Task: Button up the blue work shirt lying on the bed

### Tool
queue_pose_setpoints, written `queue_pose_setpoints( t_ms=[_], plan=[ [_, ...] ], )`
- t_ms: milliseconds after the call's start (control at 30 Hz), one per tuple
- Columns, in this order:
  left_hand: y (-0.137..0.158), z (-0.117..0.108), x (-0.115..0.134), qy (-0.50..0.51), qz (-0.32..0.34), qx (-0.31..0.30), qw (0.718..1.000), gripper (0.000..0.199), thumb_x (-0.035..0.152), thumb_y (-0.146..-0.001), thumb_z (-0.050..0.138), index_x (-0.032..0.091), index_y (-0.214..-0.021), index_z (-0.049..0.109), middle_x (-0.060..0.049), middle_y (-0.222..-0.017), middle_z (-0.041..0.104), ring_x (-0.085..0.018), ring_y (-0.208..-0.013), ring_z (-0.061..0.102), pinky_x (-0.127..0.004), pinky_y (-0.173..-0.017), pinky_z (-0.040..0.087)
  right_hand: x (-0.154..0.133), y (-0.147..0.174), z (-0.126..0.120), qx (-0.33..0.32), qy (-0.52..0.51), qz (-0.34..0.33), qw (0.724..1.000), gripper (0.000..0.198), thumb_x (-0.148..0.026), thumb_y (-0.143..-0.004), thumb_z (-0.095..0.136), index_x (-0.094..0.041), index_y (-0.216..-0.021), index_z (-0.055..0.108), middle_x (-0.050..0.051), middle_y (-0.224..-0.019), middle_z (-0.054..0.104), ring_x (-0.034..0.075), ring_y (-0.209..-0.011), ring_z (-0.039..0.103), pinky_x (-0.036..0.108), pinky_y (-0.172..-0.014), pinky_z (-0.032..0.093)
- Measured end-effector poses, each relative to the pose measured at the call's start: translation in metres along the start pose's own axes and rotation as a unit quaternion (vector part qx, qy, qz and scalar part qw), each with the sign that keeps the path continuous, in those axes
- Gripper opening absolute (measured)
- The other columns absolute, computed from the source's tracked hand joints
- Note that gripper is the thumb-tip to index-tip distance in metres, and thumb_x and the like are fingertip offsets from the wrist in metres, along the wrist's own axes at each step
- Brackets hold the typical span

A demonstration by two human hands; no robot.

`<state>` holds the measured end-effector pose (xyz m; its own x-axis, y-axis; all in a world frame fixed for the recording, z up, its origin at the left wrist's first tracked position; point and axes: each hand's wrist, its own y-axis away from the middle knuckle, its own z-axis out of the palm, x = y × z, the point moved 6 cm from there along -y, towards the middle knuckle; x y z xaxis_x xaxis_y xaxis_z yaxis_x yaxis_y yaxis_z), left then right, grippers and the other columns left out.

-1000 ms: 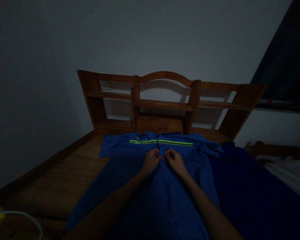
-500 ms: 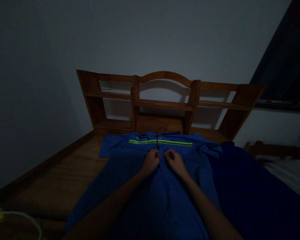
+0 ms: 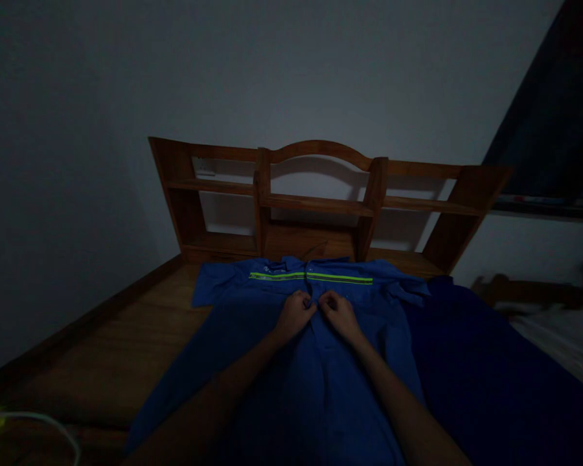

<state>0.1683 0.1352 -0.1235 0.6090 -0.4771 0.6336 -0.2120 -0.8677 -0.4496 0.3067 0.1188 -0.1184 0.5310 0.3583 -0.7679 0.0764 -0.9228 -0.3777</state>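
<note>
Clock centred on the hands. Blue shirt (image 3: 301, 382) is spread face-up on the wooden platform (image 3: 140, 330), collar at 12, hem side toward 6, so the front placket (image 3: 321, 353) runs roughly down the wearer's midline; likely why both arms can reach it evenly. Sleeves out at 9–10 and 2–3, leaving the chest uncovered. Reflective stripe (image 3: 340, 279) crosses just beyond the fingers at 12, broken only at the placket.

Left hand (image 3: 296, 314) comes in from 7: fingers look pinched on the placket edge, presumably to steady it. Right hand (image 3: 339, 314) comes in from 5, fingers curled at the same spot; can't tell whether they grip cloth, too dark. Knuckles up, tips nearly meeting: reads as fine two-sided work on a small area.

Platform gives firm backing under the cloth. Wooden headboard (image 3: 315, 206) stands at 12, just past the collar. Dark blue cloth (image 3: 490, 375) lies at 4, meeting the shirt's edge; overlap order unclear. White cable (image 3: 43, 416) at 8, well apart.
</note>
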Motion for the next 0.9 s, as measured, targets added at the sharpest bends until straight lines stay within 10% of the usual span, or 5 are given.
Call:
queue_pose_setpoints(
  t_ms=[400,600,900],
  plan=[
    [0.005,-0.002,0.012,0.038,0.027,-0.059,0.997,0.028,0.032,-0.084,0.044,0.016,-0.079,0.067,-0.003,-0.078,0.064,-0.015,-0.075,0.057,-0.024,-0.070,0.041,0.006,0.005,0.000,-0.107,-0.048,0.007,0.993,0.030,-0.032,-0.076,0.050,-0.015,-0.098,0.060,0.005,-0.089,0.064,0.018,-0.083,0.059,0.031,-0.076,0.046],
    [0.047,-0.028,0.033,0.054,0.019,-0.053,0.997,0.024,0.031,-0.085,0.046,0.017,-0.086,0.066,-0.003,-0.086,0.064,-0.016,-0.082,0.058,-0.027,-0.078,0.045,-0.024,0.078,-0.013,-0.040,-0.046,-0.038,0.997,0.049,-0.025,-0.077,0.052,-0.018,-0.125,0.045,0.010,-0.125,0.049,0.019,-0.109,0.053,0.037,-0.094,0.042],
    [0.122,-0.039,0.078,0.039,0.124,-0.046,0.990,0.024,0.016,-0.083,0.050,0.025,-0.101,0.064,-0.005,-0.104,0.054,-0.017,-0.101,0.050,-0.031,-0.094,0.039,-0.080,0.152,-0.022,0.001,0.164,-0.147,0.975,0.031,-0.011,-0.084,0.036,-0.023,-0.100,0.060,0.009,-0.102,0.054,0.020,-0.093,0.057,0.033,-0.083,0.049]
  ],
)
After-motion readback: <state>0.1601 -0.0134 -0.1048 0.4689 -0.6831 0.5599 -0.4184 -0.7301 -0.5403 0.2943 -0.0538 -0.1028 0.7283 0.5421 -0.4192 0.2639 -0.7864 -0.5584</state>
